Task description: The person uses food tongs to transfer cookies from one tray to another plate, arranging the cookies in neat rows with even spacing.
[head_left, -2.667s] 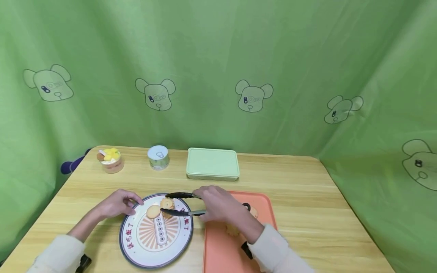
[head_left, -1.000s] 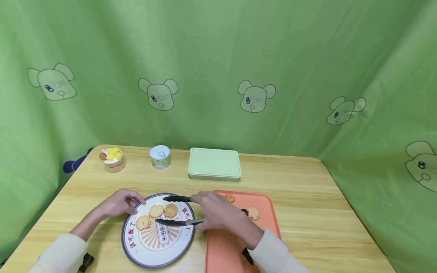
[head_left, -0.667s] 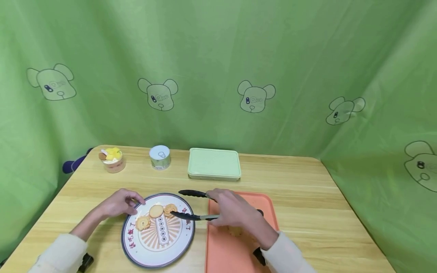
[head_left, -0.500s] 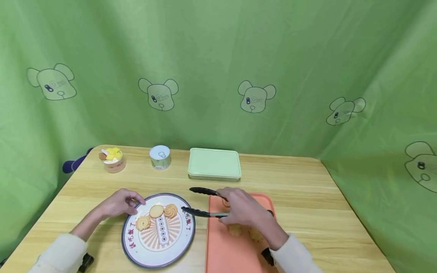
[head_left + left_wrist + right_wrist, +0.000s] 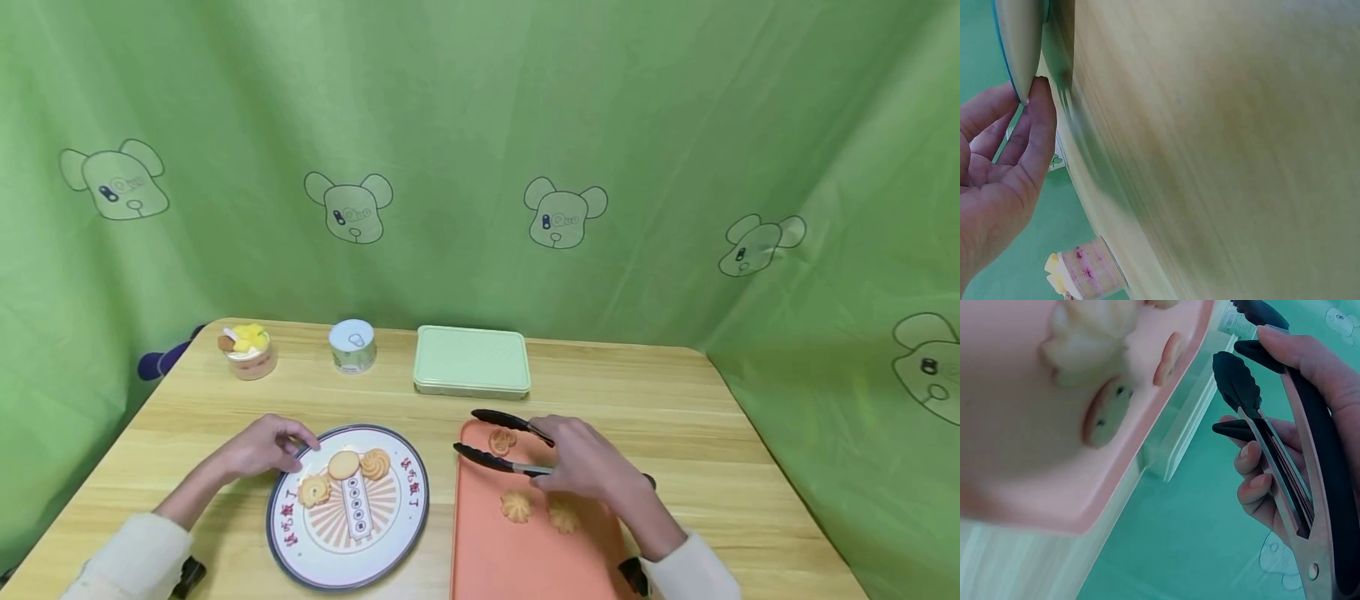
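In the head view my left hand (image 5: 264, 445) is at the far left rim of a white plate (image 5: 337, 568) with a blue edge. The left wrist view shows its thumb and fingers pinching that rim. A flower-shaped cookie (image 5: 314, 490), an oval cookie (image 5: 344, 464) and a swirl cookie (image 5: 375, 463) lie on the plate. My right hand (image 5: 581, 458) grips black-tipped metal tongs (image 5: 534, 470), spread apart above a pretzel-shaped cookie (image 5: 502, 441) on the orange tray (image 5: 495, 557). Two ridged cookies (image 5: 516, 506) sit nearer me. A chip-dotted cookie (image 5: 1108, 412) shows in the right wrist view.
Along the back of the wooden table (image 5: 652, 400) stand a dessert cup (image 5: 250, 354) with yellow topping, a pull-tab can (image 5: 352, 347) and a pale green lidded box (image 5: 471, 362). A green curtain (image 5: 450, 125) hangs behind and at the sides.
The tongs, earlier at the cookies on the plate, have come away and moved right over the tray. The plate's cookies now lie spread out. My left hand stays at the rim.
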`<control>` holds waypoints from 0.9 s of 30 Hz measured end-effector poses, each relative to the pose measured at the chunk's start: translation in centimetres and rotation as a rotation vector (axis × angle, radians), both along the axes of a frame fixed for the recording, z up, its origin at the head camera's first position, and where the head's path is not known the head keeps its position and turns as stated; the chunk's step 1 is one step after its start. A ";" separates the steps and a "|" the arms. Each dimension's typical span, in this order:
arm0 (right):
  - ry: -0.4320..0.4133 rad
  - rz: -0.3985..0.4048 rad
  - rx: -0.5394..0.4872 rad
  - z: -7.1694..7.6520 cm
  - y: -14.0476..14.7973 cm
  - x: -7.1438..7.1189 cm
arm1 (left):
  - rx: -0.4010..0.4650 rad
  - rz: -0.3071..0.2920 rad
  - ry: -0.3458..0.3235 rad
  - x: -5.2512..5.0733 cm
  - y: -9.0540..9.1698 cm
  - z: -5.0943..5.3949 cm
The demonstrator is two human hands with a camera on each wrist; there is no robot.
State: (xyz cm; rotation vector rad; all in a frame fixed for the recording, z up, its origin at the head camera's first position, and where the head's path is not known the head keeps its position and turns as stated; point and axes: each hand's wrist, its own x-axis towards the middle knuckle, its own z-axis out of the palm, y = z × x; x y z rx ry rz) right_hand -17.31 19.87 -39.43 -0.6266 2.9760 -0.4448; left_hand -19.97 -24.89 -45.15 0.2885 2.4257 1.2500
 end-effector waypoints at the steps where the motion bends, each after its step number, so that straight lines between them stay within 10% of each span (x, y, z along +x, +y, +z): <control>1: -0.003 -0.006 0.004 -0.1 0.3 0.1 | 0.001 -0.002 0.000 0.0 0.0 0.0; 27: -0.047 -0.117 0.027 -1.2 3.5 0.8 | -0.021 0.020 -0.002 0.2 0.4 0.4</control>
